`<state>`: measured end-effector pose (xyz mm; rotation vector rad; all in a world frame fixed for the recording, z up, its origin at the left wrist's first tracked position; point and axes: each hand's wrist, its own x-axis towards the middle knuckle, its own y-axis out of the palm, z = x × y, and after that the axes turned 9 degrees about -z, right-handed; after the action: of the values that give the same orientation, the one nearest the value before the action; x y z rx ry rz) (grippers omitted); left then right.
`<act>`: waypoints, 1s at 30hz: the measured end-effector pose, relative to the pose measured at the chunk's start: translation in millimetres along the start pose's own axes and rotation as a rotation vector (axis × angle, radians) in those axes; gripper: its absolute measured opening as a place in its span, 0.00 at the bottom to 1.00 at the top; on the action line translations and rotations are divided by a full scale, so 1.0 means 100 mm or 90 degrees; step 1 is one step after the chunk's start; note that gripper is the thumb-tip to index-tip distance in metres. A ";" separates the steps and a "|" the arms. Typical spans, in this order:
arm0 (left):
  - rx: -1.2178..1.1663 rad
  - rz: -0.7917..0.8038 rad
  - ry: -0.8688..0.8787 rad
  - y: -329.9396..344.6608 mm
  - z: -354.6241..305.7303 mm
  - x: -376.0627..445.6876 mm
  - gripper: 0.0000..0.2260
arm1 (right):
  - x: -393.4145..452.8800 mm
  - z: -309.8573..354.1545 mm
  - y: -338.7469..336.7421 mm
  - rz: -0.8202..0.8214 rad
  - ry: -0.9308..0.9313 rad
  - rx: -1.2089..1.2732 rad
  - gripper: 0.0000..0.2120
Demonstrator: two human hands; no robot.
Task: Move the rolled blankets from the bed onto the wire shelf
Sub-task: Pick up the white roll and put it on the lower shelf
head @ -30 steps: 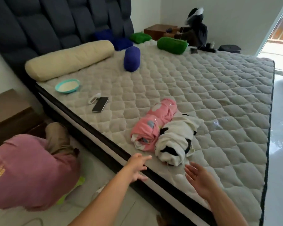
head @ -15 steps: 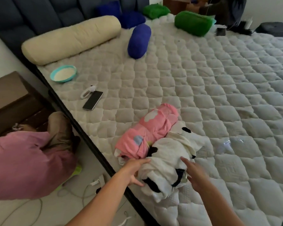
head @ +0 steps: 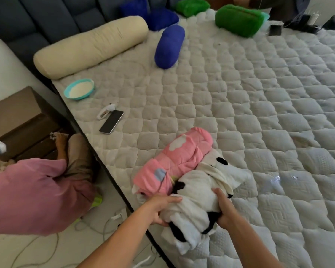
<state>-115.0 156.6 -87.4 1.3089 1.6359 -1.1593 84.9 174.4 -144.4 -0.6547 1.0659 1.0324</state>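
A white rolled blanket with black patches (head: 197,192) lies near the bed's front edge. My left hand (head: 162,208) grips its left side and my right hand (head: 223,207) grips its right side. A pink rolled blanket (head: 174,161) rests against it on the left, untouched. Farther up the quilted mattress (head: 259,105) lie a blue roll (head: 169,46), a green roll (head: 239,20) and more blue (head: 162,18) and green (head: 191,5) rolls by the headboard. No wire shelf is in view.
A cream bolster (head: 89,47), a teal bowl (head: 79,91), a phone (head: 111,121) and a small white device (head: 105,113) lie on the bed's left part. A person in a pink shirt (head: 27,196) crouches on the floor left of the bed, among cables, beside a brown cabinet (head: 14,117).
Both hands reached forward from the bed edge and closed on the sides of the white and black blanket. The view moved closer and lower over the bed.
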 end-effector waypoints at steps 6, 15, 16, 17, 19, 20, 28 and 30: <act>0.041 0.009 0.058 -0.06 -0.06 -0.19 0.23 | -0.15 -0.02 0.00 -0.013 -0.042 0.045 0.16; 0.050 0.027 0.189 -0.48 0.07 -0.50 0.26 | -0.67 -0.17 0.11 -0.008 -0.185 0.080 0.18; 0.038 0.030 0.198 -0.58 0.13 -0.54 0.27 | -0.79 -0.19 0.18 -0.001 -0.207 0.068 0.15; 0.023 0.032 0.207 -0.70 0.19 -0.58 0.28 | -0.92 -0.22 0.25 0.011 -0.229 0.055 0.12; -0.018 0.035 0.218 -0.95 0.36 -0.66 0.29 | -1.18 -0.29 0.44 0.035 -0.273 0.024 0.09; -0.042 0.038 0.222 -1.09 0.46 -0.71 0.28 | -1.31 -0.35 0.56 0.046 -0.296 0.005 0.09; -0.234 -0.026 0.270 -2.34 1.74 -1.10 0.31 | -2.32 -1.45 1.70 0.216 -0.461 -0.221 0.11; -0.274 -0.032 0.270 -2.68 2.20 -1.22 0.29 | -2.57 -1.84 1.98 0.290 -0.495 -0.294 0.10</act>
<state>-349.5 -110.8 6.8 1.2849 2.0879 -0.5228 -198.1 7.3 32.2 -0.3049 0.2809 1.7707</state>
